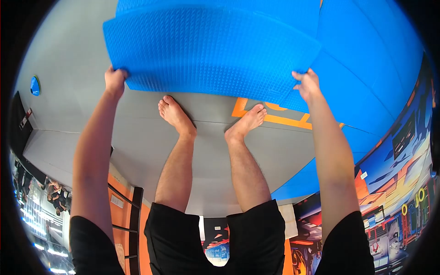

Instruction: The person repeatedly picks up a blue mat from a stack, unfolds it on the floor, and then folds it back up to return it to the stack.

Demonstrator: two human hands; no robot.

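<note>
A blue foam mat [206,50] with a ribbed, dimpled surface stretches between my two hands, its near edge bowed and its far part sloping away from me. My left hand [115,81] grips it by the near left corner, with the fingers closed over the edge. At the opposite end, my right hand [307,85] pinches the right edge between thumb and fingers. Another blue mat [275,10] shows beyond the held one and is partly covered by it. My bare feet stand apart on the grey floor just below the near edge.
Blue flooring [366,59] spreads along the right, beside an orange floor marking [286,120]. A small blue disc [35,85] lies on the grey floor [68,55] at the left. Behind me are an orange wall [117,208] with dark bars and a colourful mural [389,169].
</note>
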